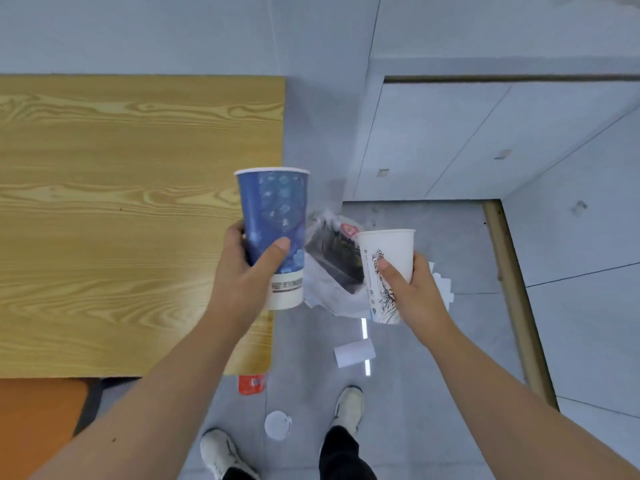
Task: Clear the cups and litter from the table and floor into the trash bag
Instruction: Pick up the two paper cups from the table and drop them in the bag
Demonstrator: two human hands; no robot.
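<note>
Cups fill both hands at the centre of the frame. A tall blue paper cup (275,233) with a pale snowflake-like print, a white rim and a white barcode band at its base stands upright in the left hand (239,271), thumb across the front and fingers wrapped behind. To its right, the right hand (412,289) grips a shorter white paper cup (386,268) bearing a black line drawing too blurred to read. Between and behind the cups, a crumpled white trash bag (332,268) lies open on the glossy grey floor (433,358), its dark contents hard to make out. Lower in the frame lie a white paper slip (353,353), a red wrapper (251,384) partly hidden under the wood-grain table (121,202), and a round white lid (277,425).
</note>
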